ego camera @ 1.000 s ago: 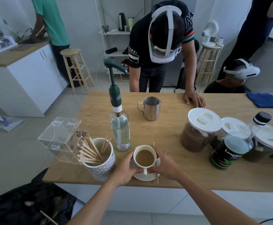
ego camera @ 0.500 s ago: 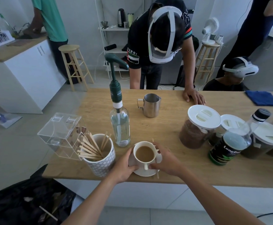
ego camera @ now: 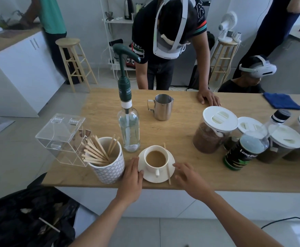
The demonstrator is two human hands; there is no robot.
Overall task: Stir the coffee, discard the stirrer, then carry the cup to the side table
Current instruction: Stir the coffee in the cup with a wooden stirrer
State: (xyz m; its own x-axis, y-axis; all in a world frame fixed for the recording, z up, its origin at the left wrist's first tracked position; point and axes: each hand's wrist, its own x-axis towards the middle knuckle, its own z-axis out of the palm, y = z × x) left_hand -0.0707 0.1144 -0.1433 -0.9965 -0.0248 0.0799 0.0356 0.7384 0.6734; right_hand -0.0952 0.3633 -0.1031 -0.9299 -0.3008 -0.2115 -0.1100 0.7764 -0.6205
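Observation:
A white cup of milky coffee (ego camera: 156, 158) stands on a white saucer (ego camera: 170, 172) near the front edge of the wooden counter (ego camera: 181, 125). A wooden stirrer (ego camera: 167, 165) lies across the saucer's right side. My left hand (ego camera: 131, 175) rests flat at the saucer's left rim, fingers apart. My right hand (ego camera: 187, 176) hovers just right of the saucer, fingers spread, holding nothing.
A patterned mug of wooden stirrers (ego camera: 107, 161) stands left of my left hand. Behind the cup are a pump bottle (ego camera: 127, 120) and a steel jug (ego camera: 161, 106). Jars (ego camera: 213, 131) and a tin (ego camera: 242, 152) fill the right. A black bin bag (ego camera: 26, 218) lies lower left. A person leans over the far edge.
Both hands have let go of the cup and saucer and drawn back to its sides. The stirrer now shows on the saucer.

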